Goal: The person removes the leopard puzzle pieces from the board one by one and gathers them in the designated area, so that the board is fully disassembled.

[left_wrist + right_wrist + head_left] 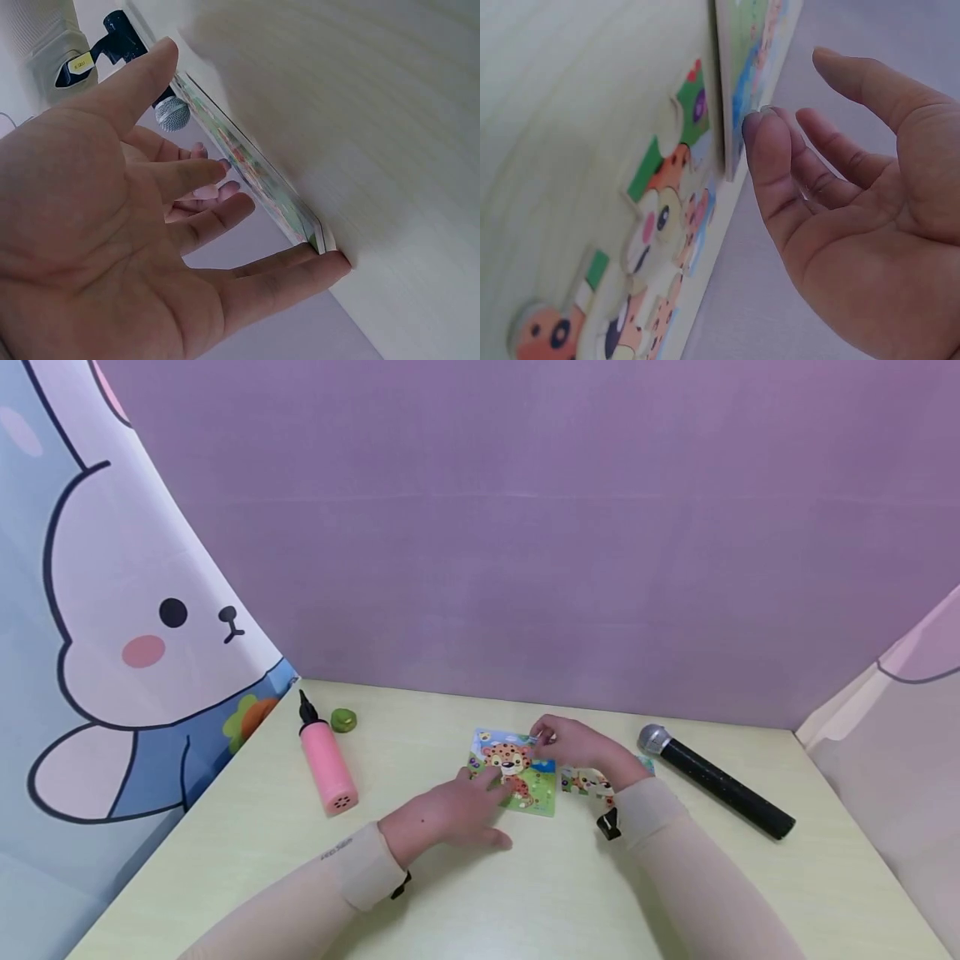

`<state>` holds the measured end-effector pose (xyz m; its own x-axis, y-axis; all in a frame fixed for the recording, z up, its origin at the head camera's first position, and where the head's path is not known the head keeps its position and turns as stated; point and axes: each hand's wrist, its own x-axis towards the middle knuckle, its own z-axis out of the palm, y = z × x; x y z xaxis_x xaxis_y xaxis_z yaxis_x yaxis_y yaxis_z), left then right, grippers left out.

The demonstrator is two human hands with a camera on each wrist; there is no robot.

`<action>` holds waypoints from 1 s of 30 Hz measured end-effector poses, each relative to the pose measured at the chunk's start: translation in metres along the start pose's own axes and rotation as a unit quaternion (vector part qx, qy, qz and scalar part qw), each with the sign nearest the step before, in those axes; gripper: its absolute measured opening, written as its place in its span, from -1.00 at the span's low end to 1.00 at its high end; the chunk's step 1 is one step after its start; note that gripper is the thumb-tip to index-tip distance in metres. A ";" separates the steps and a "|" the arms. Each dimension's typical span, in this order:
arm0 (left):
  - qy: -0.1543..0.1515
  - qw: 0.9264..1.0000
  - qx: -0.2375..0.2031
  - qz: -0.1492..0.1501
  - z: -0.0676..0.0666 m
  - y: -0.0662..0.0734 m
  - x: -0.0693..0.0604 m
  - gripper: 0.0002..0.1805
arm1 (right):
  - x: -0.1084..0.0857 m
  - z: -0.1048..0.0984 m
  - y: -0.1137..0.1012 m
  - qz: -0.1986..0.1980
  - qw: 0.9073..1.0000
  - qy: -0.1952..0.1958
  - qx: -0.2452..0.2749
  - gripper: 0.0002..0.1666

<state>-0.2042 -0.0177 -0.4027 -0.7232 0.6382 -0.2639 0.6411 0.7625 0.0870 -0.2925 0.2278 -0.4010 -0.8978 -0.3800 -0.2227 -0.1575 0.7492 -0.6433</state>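
While left fingers (pixel 277 296) spread over a bright leopard puzzle (pixel 542 795), right fingers (pixel 771 157) curl, their hold unclear.

Orange, black-spotted leopard puzzle (pixel 513 762), pink pump (pixel 328 767)

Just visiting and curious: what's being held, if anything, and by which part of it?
Nothing, apparently. The left hand touches the puzzle board with spread fingers; the right hand, gripping nothing visible, is by its far-right corner.
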 end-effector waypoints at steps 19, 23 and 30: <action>-0.021 1.000 0.009 -0.020 0.002 0.001 0.004 -0.12 | 0.004 0.009 0.004 -0.043 0.997 -0.047 -0.032 -0.57; -0.026 0.999 0.017 -0.021 -0.001 0.002 0.005 -0.11 | 0.005 0.009 0.003 -0.043 0.997 -0.053 -0.035 -0.56; -0.025 0.999 0.017 -0.029 0.001 0.003 0.006 -0.10 | 0.006 0.010 0.003 -0.045 0.996 -0.067 -0.026 -0.59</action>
<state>-0.2063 -0.0114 -0.4051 -0.7464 0.5856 -0.3162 0.6068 0.7940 0.0380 -0.2942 0.2228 -0.4116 -0.8161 -0.5140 -0.2641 -0.2598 0.7345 -0.6269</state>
